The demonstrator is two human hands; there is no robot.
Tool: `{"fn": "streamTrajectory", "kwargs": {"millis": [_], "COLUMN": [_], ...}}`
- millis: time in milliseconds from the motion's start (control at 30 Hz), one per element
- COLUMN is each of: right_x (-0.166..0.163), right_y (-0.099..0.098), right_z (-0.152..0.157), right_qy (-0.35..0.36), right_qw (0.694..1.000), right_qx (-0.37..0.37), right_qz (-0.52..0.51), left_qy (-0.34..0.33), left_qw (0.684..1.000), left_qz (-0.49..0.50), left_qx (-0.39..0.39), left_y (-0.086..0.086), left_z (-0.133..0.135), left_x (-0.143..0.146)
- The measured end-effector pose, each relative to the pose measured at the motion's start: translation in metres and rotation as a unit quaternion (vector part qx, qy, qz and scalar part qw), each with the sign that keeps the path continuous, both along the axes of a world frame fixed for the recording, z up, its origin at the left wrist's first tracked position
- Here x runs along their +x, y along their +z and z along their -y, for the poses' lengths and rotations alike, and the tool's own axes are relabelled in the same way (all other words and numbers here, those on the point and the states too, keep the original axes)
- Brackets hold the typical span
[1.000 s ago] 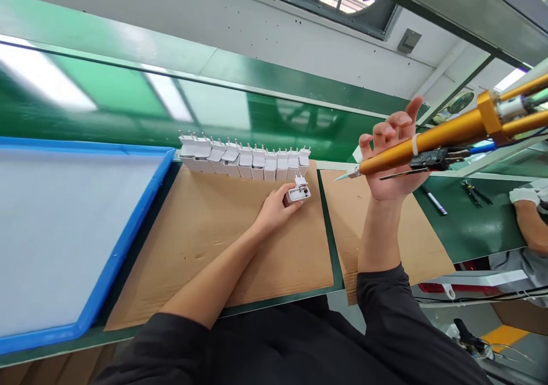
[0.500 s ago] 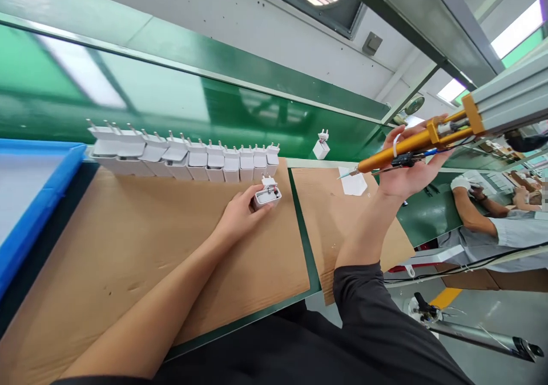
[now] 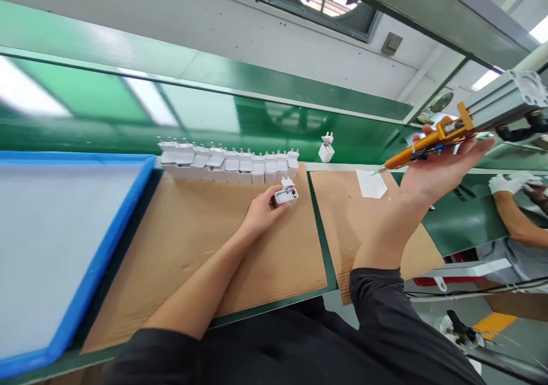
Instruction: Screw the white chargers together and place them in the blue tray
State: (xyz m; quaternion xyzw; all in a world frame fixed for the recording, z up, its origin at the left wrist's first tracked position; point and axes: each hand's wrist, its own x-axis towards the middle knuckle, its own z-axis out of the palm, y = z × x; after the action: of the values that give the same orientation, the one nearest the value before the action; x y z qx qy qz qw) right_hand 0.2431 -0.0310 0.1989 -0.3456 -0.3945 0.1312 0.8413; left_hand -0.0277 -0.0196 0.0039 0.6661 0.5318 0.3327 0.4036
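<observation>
My left hand (image 3: 262,213) rests on the brown cardboard sheet (image 3: 201,242) and grips an open white charger shell (image 3: 286,194) with wires showing inside. Just behind it stands a row of several white plug chargers (image 3: 231,165), prongs up. My right hand (image 3: 440,165) is raised at the right with its palm open under a gold pen-shaped tool (image 3: 422,145) that hangs from a grey cylinder (image 3: 505,100); the fingers are loosely spread against it. The tool's tip points left over a second cardboard sheet (image 3: 377,225).
A blue-rimmed tray (image 3: 107,248) with a white floor lies at the left. One single white charger (image 3: 326,150) stands on the green belt (image 3: 171,117). A white paper scrap (image 3: 371,183) lies on the right cardboard. Another person's gloved hand (image 3: 503,184) works at the far right.
My right hand has opened and drawn right and up with the gold tool, which was gripped a second ago. My left hand still grips the shell in the same spot. The view has swung.
</observation>
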Motion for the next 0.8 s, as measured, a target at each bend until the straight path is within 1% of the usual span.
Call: {"fn": "streamTrajectory", "kwargs": {"millis": [133, 267, 400, 433, 467, 500, 567, 600, 633, 667, 700, 733, 767, 800], "right_x": [0.009, 0.018, 0.018, 0.015, 0.011, 0.005, -0.011, -0.020, -0.029, -0.037, -0.045, -0.051, -0.057, -0.061], "right_y": [-0.005, -0.013, -0.013, -0.012, -0.011, -0.011, -0.015, -0.020, -0.028, -0.039, -0.053, -0.068, -0.084, -0.100], "right_z": [-0.007, -0.012, -0.009, -0.006, -0.004, -0.002, -0.004, -0.010, -0.020, -0.034, -0.050, -0.070, -0.090, -0.109], "right_qy": [-0.061, -0.126, -0.154, -0.174, -0.210, -0.258, -0.343, -0.357, -0.345, -0.303, -0.241, -0.180, -0.118, -0.057], "right_qw": [0.998, 0.987, 0.983, 0.980, 0.971, 0.955, 0.912, 0.897, 0.893, 0.900, 0.907, 0.903, 0.880, 0.837], "right_qx": [-0.030, -0.065, -0.054, -0.046, -0.030, -0.006, 0.048, 0.062, 0.052, 0.020, -0.038, -0.125, -0.232, -0.346], "right_qz": [0.017, 0.074, 0.079, 0.090, 0.113, 0.145, 0.219, 0.254, 0.284, 0.312, 0.343, 0.370, 0.397, 0.420], "left_qy": [0.009, 0.020, 0.008, -0.001, -0.013, -0.025, -0.048, -0.059, -0.067, -0.073, -0.079, -0.084, -0.090, -0.094], "left_qw": [0.999, 0.999, 0.999, 0.999, 0.999, 0.998, 0.998, 0.997, 0.997, 0.997, 0.996, 0.995, 0.995, 0.995], "left_qz": [0.042, 0.040, 0.032, 0.035, 0.039, 0.045, 0.050, 0.045, 0.036, 0.025, 0.015, 0.006, 0.000, -0.005], "left_qx": [-0.005, 0.018, 0.043, 0.042, 0.035, 0.025, 0.001, -0.010, -0.021, -0.030, -0.039, -0.046, -0.048, -0.043], "left_y": [0.009, 0.018, 0.017, 0.017, 0.016, 0.017, 0.019, 0.020, 0.022, 0.024, 0.025, 0.026, 0.027, 0.027], "left_z": [-0.005, -0.008, -0.011, -0.012, -0.014, -0.015, -0.017, -0.019, -0.020, -0.021, -0.022, -0.024, -0.025, -0.026], "left_x": [-0.012, -0.023, -0.027, -0.029, -0.032, -0.036, -0.046, -0.052, -0.058, -0.064, -0.069, -0.072, -0.075, -0.076]}}
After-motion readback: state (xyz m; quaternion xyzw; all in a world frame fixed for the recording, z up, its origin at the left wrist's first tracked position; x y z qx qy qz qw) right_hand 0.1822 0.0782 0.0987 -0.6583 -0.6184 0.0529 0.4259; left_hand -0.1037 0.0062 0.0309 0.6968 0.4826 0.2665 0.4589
